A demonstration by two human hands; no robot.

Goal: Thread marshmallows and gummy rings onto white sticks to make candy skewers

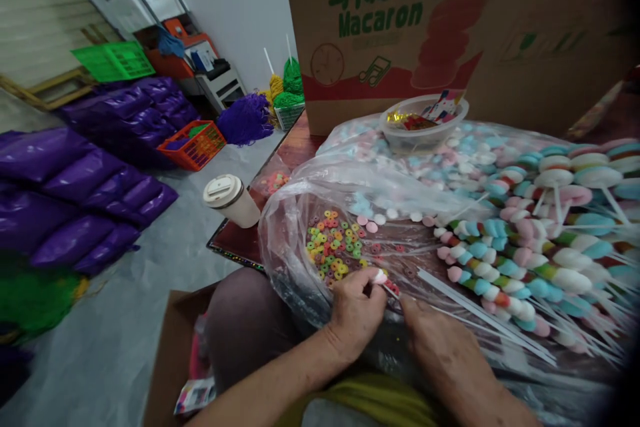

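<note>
My left hand [356, 307] pinches a small pink-and-white marshmallow [380, 277] between thumb and fingers. A thin white stick [393, 291] runs from the marshmallow to my right hand [443, 340], whose fingers are closed on it. Just beyond my left hand lie colourful candy rings [337, 243] on clear plastic. To the right are finished-looking marshmallow skewers [490, 267] in pink, white and blue, stacked in rows. Loose white sticks [480, 313] rest beside my right hand. Behind them, many loose marshmallows [345, 157] fill a clear plastic bag.
A large cardboard box [370, 80] stands at the back of the table, with a clear plastic bowl [423, 137] of wrappers before it. A lidded paper cup [233, 200] is at the left edge. Purple bags [75, 187] and an orange basket [197, 150] sit on the floor.
</note>
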